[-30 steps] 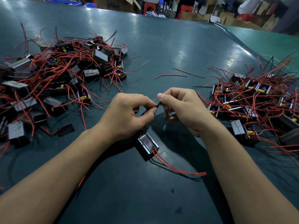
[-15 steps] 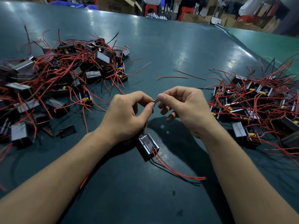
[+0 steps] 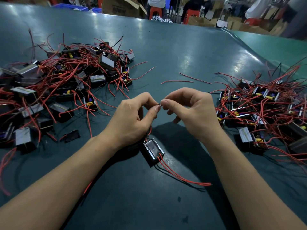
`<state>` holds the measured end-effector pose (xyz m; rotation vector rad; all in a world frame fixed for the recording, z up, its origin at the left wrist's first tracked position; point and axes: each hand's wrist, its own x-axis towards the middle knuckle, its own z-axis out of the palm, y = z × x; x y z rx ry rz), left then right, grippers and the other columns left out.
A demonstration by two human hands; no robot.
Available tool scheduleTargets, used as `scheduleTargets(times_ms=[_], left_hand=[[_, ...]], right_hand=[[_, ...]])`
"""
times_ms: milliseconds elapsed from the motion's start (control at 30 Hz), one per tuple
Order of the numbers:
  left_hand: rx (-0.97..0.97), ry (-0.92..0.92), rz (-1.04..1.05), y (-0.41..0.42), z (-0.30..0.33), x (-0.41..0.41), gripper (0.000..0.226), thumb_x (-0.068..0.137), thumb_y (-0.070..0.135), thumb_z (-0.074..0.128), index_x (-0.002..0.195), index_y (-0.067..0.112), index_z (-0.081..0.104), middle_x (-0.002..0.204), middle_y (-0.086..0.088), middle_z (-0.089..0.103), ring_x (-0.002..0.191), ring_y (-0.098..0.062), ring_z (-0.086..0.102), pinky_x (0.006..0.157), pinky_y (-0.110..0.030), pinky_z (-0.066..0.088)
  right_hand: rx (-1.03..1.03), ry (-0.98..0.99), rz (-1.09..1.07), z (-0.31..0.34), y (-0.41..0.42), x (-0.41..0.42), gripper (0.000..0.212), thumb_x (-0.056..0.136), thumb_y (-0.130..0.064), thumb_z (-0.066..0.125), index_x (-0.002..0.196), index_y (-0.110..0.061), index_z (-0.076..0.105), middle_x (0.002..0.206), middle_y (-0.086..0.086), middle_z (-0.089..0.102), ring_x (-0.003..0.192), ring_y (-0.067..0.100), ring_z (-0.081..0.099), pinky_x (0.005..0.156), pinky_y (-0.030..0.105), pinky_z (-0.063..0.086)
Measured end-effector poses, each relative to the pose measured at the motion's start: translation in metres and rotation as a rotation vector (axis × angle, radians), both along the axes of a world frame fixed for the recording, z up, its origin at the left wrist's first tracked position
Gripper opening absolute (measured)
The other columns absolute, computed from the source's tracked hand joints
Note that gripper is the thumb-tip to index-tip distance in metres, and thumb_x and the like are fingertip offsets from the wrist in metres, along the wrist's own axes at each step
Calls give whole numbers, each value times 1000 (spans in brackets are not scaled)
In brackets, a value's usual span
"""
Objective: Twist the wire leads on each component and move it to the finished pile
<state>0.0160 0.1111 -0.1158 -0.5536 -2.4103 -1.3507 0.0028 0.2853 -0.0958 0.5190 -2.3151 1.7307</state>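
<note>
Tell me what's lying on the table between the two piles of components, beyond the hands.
In the head view, two loose red wires lie on bare green table between the left pile and right pile; nothing else there.

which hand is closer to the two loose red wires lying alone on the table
Right. The right hand sits just below the loose red wires; the left hand is farther off, down and to the left. Both pinch a black lead.
</note>
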Motion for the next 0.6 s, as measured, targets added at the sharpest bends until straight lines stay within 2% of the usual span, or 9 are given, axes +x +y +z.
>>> scheduleTargets(times_ms=[100, 167, 233, 333, 400, 467, 600], left_hand=[[-16, -24, 12, 0, 0, -1, 8, 93, 17, 62, 86, 12, 61, 68, 4, 64, 52, -28, 54, 53, -38, 45], [-26, -28, 35, 0, -1, -2, 9, 93, 15, 63, 84, 12, 61, 66, 7, 63, 52, -26, 54, 54, -33, 43], [-40, -19, 57, 0, -2, -2, 10, 92, 16, 64, 82, 15, 61, 60, 13, 60, 46, -17, 47, 52, -26, 35], [-85, 8, 44, -1, 0, 0, 10, 90, 13, 65, 81, 15, 62, 56, 22, 55, 42, -10, 38, 49, -17, 28], [-127, 44, 8, -1, 3, 1, 10, 88, 9, 66, 81, 14, 63, 58, 30, 53, 41, -7, 36, 48, -11, 25], [-151, 75, -22, -2, 5, 2, 9, 87, 6, 66, 81, 13, 64, 58, 34, 52, 41, -5, 36, 48, -9, 24], [-154, 92, -50, -4, 4, 1, 7, 85, 7, 67, 82, 14, 66, 59, 32, 51, 43, -5, 34, 49, -9, 24]], right_hand=[[215, 308, -114, -3, -3, 3, 7, 81, -16, 79, 79, -10, 75, 68, -4, 70, 63, 9, 63, 57, 8, 42], [293, 411, -177, -6, -5, 4, 11, 80, -16, 79, 76, -7, 74, 66, -2, 70, 61, 11, 62, 57, 5, 38], [333, 454, -213, -7, -6, 4, 14, 80, -18, 79, 74, -7, 73, 66, -1, 70, 56, 11, 61, 55, 9, 40], [394, 553, -205, -9, -4, 1, 12, 82, -15, 78, 76, -6, 74, 65, 5, 67, 57, 22, 60, 52, 32, 47], [409, 615, -175, -9, -1, -1, 8, 82, -13, 78, 77, -6, 77, 66, 8, 66, 57, 26, 60, 50, 39, 47], [374, 599, -140, -8, 1, -2, 5, 81, -11, 78, 79, -6, 78, 69, 9, 68, 58, 25, 61, 52, 38, 49], [268, 486, -69, -6, 1, -2, 8, 78, -10, 79, 84, -4, 79, 73, 9, 69, 62, 21, 63, 57, 26, 45]])
